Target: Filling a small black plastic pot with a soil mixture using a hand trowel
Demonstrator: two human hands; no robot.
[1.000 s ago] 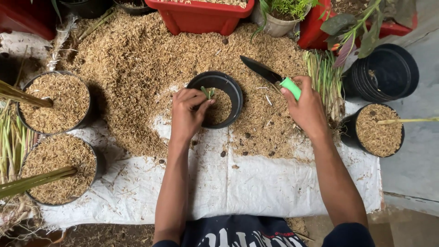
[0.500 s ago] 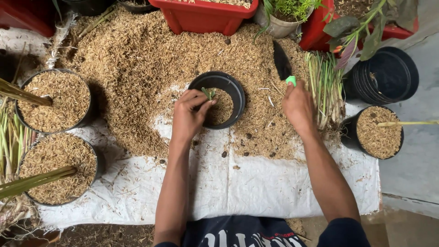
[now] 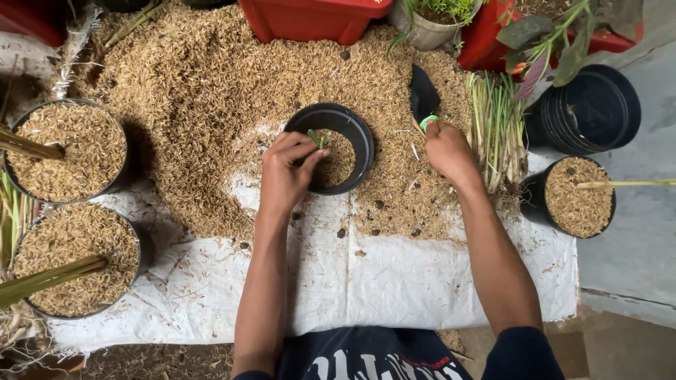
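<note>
Husk-filled black pots sit at the far left, an upper one (image 3: pixel 67 149) and a lower one (image 3: pixel 74 260), each with a pale green stalk lying across it, both resting on the white woven sheet (image 3: pixel 394 281) that covers the work surface. A broad heap of rice husk (image 3: pixel 204 91) spreads across the middle of the sheet. Near its centre stands a small black pot (image 3: pixel 336 144), partly filled with husk, and the left hand (image 3: pixel 285 176) reaches over its near rim with thumb and fingers pinched closed on a short green cutting (image 3: pixel 317 138) held upright inside the pot. Just to the right, the right hand (image 3: pixel 447 151) is curled shut around the green handle of a knife (image 3: pixel 424 98), whose dark blade points away from the person over the husk. Beside that hand lies a bundle of green stalks (image 3: pixel 496 127). Further right stand a stack of empty black pots (image 3: pixel 591 109) and another husk-filled pot (image 3: pixel 574 197).
</note>
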